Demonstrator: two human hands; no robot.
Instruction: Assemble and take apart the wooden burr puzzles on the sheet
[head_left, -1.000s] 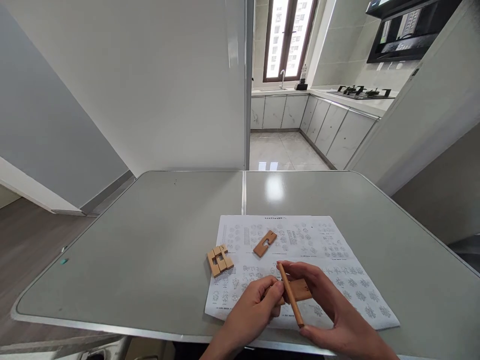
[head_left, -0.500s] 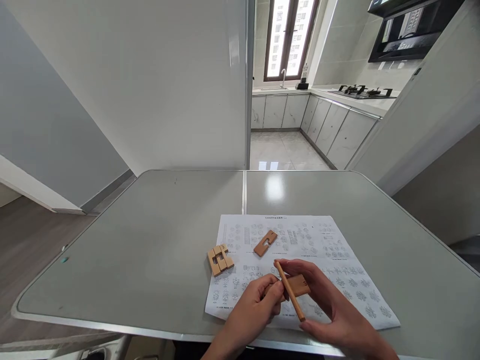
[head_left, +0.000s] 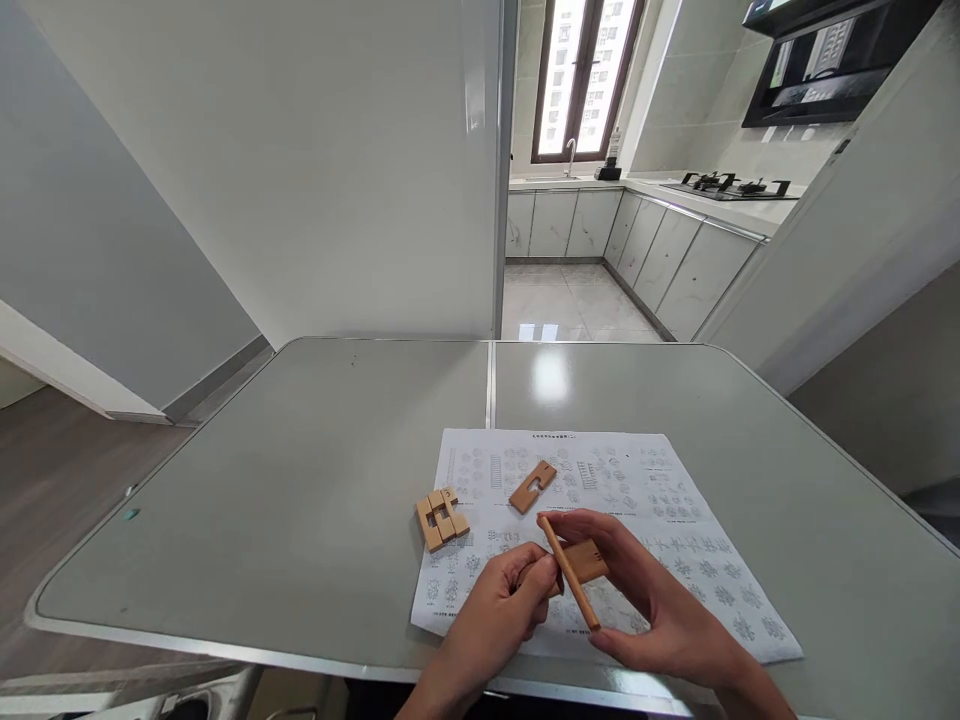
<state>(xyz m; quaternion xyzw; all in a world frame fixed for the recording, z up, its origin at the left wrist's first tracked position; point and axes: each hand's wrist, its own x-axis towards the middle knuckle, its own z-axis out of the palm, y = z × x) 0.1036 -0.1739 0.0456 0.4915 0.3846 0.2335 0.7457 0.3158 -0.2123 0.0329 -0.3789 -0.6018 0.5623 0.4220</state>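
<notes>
Over the near part of a printed sheet, my right hand (head_left: 645, 590) grips a thin wooden puzzle piece (head_left: 568, 572) by its two ends, thumb at the lower end and fingers at the upper. A second flat wooden piece (head_left: 589, 560) with small dark marks crosses it. My left hand (head_left: 517, 590) is closed on the left end of that crossing piece, most of which its fingers hide. A notched flat wooden piece (head_left: 523, 497) lies on the sheet beyond my hands. Left of it, several paler wooden blocks (head_left: 431, 520) sit together at the sheet's left edge.
The white sheet (head_left: 637, 470) with small printed diagrams lies on a grey table (head_left: 300, 480) with a metal edge. A small green bit (head_left: 131, 514) is near the table's left edge. Behind stand a pale partition (head_left: 375, 180) and a kitchen with cabinets (head_left: 555, 222).
Both hands and the joined pieces have shifted slightly left and up. The loose piece and the pale blocks stay where they were on the table.
</notes>
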